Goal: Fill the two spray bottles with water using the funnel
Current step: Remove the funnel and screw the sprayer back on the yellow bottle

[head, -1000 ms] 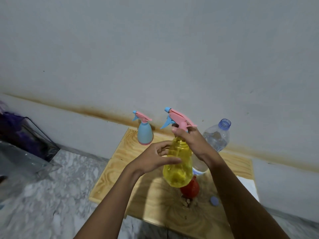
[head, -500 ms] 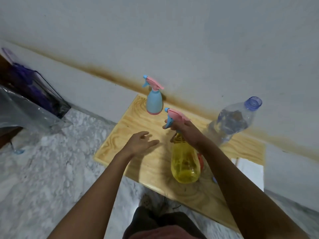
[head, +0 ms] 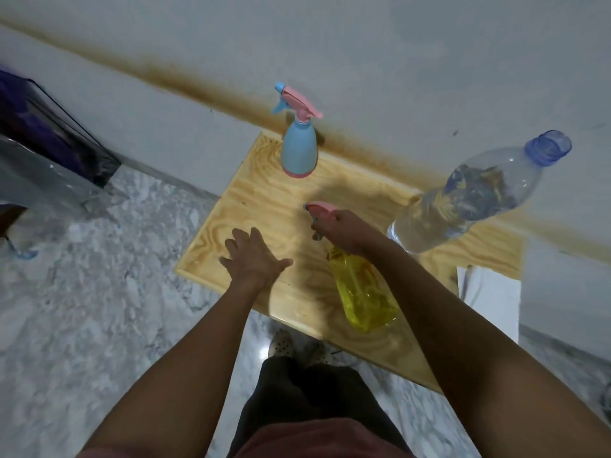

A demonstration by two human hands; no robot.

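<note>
Yellow spray bottle (head: 363,292) grasped by right hand (head: 344,231), left hand (head: 254,259) fingers released; second, blue spray bottle (head: 299,150); one water bottle (head: 463,206).

Carrier: the surface (head: 264,200), of pale grained wood, is set against the wall (head: 363,44).
Far left corner: a blue spray bottle (head: 299,150) is stood upright.
Near edge, right of middle: a yellow spray bottle (head: 363,292) is stood.
Far right: a clear water bottle (head: 463,206), uncapped, is stood.
</note>
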